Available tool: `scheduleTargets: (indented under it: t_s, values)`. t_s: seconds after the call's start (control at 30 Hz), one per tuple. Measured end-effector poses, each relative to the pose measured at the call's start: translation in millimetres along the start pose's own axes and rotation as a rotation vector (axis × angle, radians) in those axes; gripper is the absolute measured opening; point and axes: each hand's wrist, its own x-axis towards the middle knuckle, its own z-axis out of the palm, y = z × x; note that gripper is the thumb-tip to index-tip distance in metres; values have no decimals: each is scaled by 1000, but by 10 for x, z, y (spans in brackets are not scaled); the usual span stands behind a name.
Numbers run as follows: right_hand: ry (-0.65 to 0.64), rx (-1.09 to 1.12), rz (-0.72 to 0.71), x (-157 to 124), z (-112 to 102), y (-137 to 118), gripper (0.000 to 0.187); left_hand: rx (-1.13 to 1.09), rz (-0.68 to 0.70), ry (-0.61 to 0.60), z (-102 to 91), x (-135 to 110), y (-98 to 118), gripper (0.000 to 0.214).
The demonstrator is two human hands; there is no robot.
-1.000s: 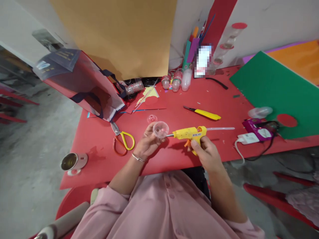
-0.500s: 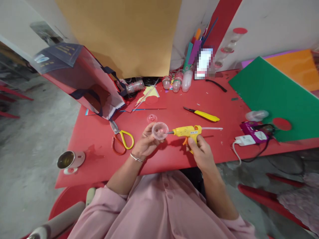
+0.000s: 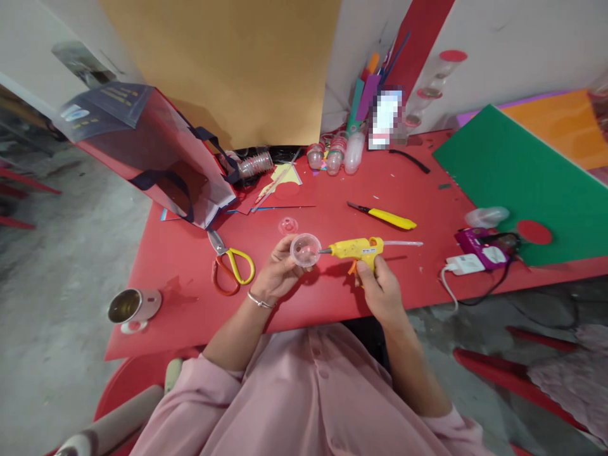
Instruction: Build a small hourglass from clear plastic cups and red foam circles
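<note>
My left hand grips a small clear plastic cup, its round mouth turned toward me. In my right hand is a yellow hot glue gun with an orange trigger, a clear glue stick poking out of its back. The gun's nozzle tip meets the cup's right rim or sits very close to it; I cannot tell which. Just beyond the cup lies a clear plastic lid on the red table. Scissors with one red and one yellow handle lie left of my left hand.
Behind the gun lies a yellow utility knife. A mug stands at the left edge, with a large bag behind. Plastic bottles and a phone line the back. A purple power strip and green sheet occupy the right.
The view has shifted very slightly. Both hands keep nearly the same pose, with the glue gun's nozzle still at the cup's rim.
</note>
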Motion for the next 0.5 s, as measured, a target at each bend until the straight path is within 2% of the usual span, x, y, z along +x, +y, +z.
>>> scheduleTargets:
  t_s: [0.5]
  values:
    - [6, -9, -8, 20, 29, 63, 47, 46, -21, -2, -27, -7, 2, 55]
